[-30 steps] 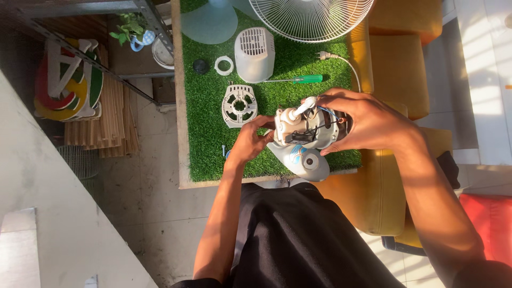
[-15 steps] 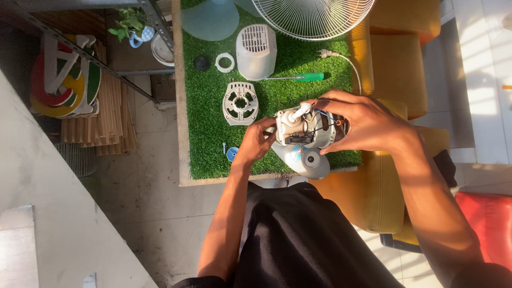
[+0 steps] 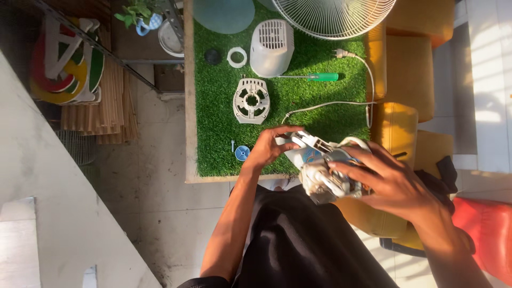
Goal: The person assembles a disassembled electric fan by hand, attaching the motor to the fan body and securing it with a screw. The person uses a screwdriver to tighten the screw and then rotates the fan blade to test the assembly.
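Fingers of the right hand wrap over the motor, held at the table's near edge, left hand fingers curled against its front end, with grille, cover, bracket and screwdriver lying beyond.

Green turf mat, green-handled screwdriver — white/grey motor, yellow seats
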